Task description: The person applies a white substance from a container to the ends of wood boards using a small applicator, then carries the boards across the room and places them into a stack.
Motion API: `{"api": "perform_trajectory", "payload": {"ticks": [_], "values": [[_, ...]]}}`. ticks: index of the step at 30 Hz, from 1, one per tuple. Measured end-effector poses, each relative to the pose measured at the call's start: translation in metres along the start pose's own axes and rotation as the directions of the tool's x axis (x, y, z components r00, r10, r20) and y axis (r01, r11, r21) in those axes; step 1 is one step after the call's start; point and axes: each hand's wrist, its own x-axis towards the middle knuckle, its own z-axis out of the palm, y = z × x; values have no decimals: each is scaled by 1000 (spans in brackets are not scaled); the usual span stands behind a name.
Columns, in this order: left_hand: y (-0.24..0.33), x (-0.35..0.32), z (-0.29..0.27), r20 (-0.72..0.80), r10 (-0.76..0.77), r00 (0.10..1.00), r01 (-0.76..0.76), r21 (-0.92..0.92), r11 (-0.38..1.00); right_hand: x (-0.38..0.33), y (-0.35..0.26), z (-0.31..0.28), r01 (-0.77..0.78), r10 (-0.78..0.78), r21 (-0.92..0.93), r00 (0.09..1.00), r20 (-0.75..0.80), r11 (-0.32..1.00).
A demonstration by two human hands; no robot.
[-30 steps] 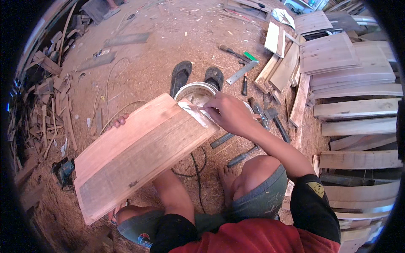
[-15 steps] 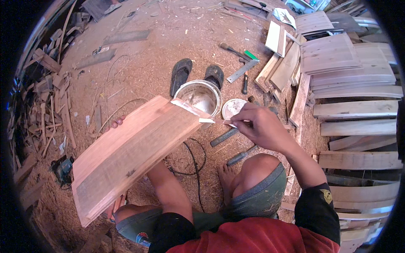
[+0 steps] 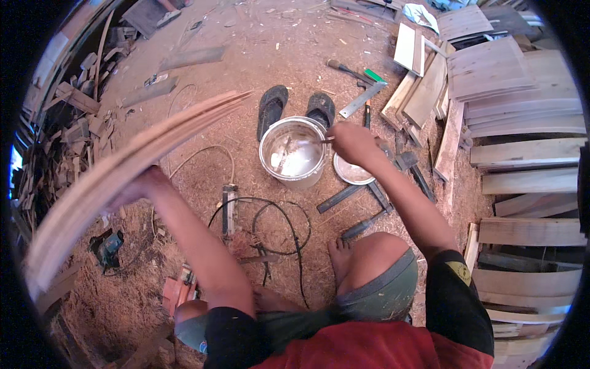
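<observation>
1. At the white bucket's rim, the right hand pinches a thin stick, I think; wiping drips there helps.
2. Left of it, the left hand holds the tilted board, best kept steady.

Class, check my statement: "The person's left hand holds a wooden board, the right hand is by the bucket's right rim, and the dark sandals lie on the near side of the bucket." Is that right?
Not quite: the dark sandals lie on the far side of the bucket, as the head view shows. The left hand holds a wooden board, and the right hand is by the bucket's right rim.
</observation>
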Motion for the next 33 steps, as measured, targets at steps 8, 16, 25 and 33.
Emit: {"api": "perform_trajectory", "payload": {"ticks": [8,16,25,33], "values": [[65,127,56,158,53,986,-163,853,495,66,-51,59,352,-272,-392,931,244,850],[73,100,-34,463,-530,711,-615,774,-149,70,-51,82,296,-195,-329,931,308,897],[59,24,-85,316,-714,624,-576,804,-147,60,-57,78,323,-230,-392,936,267,861],[29,9,-86,216,-844,491,-635,752,-176,45,-54,37,82,-47,-131,967,249,988]]}}
